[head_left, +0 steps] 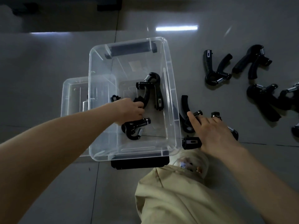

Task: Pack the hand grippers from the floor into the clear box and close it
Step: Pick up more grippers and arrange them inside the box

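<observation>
The left hand (131, 110) reaches down inside the clear box (171, 88), its fingers curled round the handle of a hand gripper (139, 126) whose spring end lies on the box floor below the hand; the handle itself is mostly hidden under the palm. A second gripper (151, 88) lies in the middle of the box, whole and plain to see. A small black piece (115, 98) just beyond the left hand's knuckles is too little exposed to name. So two grippers can be counted in the box.

The right hand (213, 133) lies flat with fingers spread over grippers on the floor (210, 38) just beside the box's right wall. It covers them so far that their count is unclear: a curved handle (185, 107), two knobs and a spring stick out around it.

Farther right, two grippers (215, 68) (252, 62) lie separate and well apart from the box. Below them is a dark tangle (265, 101) cut by the frame's edge, blurred, number uncertain.

The clear lid (72, 94) lies partly under the box's left side. Beige trousers (169, 191) fill the bottom.
</observation>
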Demonstrator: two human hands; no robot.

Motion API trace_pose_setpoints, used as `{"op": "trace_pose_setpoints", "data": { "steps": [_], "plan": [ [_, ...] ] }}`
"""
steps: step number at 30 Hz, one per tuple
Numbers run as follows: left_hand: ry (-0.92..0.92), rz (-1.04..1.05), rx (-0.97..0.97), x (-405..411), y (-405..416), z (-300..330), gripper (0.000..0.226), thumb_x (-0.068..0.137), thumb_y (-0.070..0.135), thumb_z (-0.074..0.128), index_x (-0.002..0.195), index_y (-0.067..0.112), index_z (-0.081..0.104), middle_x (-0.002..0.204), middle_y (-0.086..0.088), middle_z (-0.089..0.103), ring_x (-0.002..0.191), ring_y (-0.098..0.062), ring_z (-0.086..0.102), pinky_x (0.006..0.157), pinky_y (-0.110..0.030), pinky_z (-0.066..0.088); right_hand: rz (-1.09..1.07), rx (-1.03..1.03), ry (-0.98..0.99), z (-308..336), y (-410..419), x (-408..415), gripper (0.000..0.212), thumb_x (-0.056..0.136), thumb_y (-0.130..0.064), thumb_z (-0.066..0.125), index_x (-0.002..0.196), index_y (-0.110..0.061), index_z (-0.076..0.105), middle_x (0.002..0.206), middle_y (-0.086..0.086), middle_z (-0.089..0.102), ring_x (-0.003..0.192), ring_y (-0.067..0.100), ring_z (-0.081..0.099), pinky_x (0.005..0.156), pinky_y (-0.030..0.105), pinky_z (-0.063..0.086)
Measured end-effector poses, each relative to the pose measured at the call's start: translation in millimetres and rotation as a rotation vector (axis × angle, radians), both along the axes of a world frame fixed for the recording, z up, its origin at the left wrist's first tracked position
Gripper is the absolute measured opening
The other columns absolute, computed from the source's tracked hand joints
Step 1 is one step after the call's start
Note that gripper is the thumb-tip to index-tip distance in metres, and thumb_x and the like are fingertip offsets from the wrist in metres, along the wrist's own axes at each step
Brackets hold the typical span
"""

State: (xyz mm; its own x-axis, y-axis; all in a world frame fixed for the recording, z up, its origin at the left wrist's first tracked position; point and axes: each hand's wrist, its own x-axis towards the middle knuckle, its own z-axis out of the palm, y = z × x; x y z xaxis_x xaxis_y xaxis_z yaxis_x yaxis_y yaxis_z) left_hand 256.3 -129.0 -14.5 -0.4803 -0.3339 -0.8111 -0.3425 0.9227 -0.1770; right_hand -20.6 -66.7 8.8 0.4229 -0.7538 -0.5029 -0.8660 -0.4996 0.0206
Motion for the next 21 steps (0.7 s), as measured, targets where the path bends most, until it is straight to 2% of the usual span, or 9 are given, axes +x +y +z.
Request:
{"op": "trace_pose_setpoints", "data": {
  "steps": [3,7,10,12,14,17,21],
  "plan": [
    [0.014,0.002,0.023,9,-14,10,0.066,0.076,0.02,0.069,0.134,0.021,0.038,0.143,0.006,0.032,0.136,-0.021,0.019,0.082,-0.03,0.045,0.007,0.026,-0.011,4,0,8,0.098,0.08,-0.017,0.06,0.147,-0.017,-0.011,0.136,0.009,0.04,0.117,0.025,0.045,0.104,0.033,0.032],
    [-0.051,-0.025,0.048,15,-34,10,0.08,0.071,0.027,0.073,0.139,0.024,0.033,0.146,0.008,0.029,0.138,-0.018,0.014,0.096,-0.035,0.043,0.048,0.048,-0.017,6,0,18,0.1,0.079,-0.015,0.06,0.147,-0.017,-0.014,0.137,0.009,0.037,0.118,0.024,0.043,0.105,0.033,0.03],
    [-0.045,-0.01,0.007,20,-41,0,0.086,0.071,0.03,0.073,0.143,0.029,0.026,0.147,0.011,0.029,0.141,-0.02,0.008,0.106,-0.038,0.034,0.073,0.045,-0.013,5,3,18,0.099,0.08,-0.013,0.058,0.146,-0.016,-0.015,0.136,0.009,0.037,0.118,0.024,0.042,0.104,0.033,0.031],
    [-0.027,-0.028,-0.046,24,-42,-8,0.077,0.079,0.028,0.067,0.143,0.032,0.025,0.15,0.011,0.026,0.143,-0.023,0.001,0.112,-0.044,0.023,0.071,0.044,-0.017,5,3,16,0.098,0.08,-0.012,0.056,0.146,-0.016,-0.015,0.138,0.009,0.036,0.119,0.024,0.042,0.105,0.033,0.031],
    [0.014,-0.043,-0.096,29,-40,-15,0.066,0.086,0.027,0.06,0.142,0.033,0.026,0.153,0.008,0.02,0.144,-0.024,-0.003,0.115,-0.048,0.015,0.061,0.058,-0.01,4,3,13,0.098,0.08,-0.012,0.057,0.146,-0.017,-0.015,0.139,0.01,0.036,0.12,0.025,0.042,0.106,0.034,0.03],
    [0.037,0.001,-0.165,36,-32,-23,0.062,0.086,0.027,0.058,0.139,0.035,0.027,0.156,0.003,0.011,0.144,-0.025,-0.011,0.112,-0.056,0.003,0.047,0.055,-0.001,3,1,11,0.102,0.078,-0.013,0.061,0.146,-0.018,-0.015,0.139,0.009,0.036,0.12,0.025,0.042,0.107,0.034,0.03],
    [0.021,0.052,-0.172,37,-26,-23,0.066,0.088,0.019,0.056,0.142,0.036,0.022,0.158,-0.004,-0.001,0.141,-0.033,-0.018,0.111,-0.063,0.007,0.043,0.019,0.006,8,-3,8,0.101,0.079,-0.017,0.06,0.146,-0.017,-0.016,0.137,0.007,0.037,0.119,0.023,0.043,0.105,0.032,0.03]
  ]
}}
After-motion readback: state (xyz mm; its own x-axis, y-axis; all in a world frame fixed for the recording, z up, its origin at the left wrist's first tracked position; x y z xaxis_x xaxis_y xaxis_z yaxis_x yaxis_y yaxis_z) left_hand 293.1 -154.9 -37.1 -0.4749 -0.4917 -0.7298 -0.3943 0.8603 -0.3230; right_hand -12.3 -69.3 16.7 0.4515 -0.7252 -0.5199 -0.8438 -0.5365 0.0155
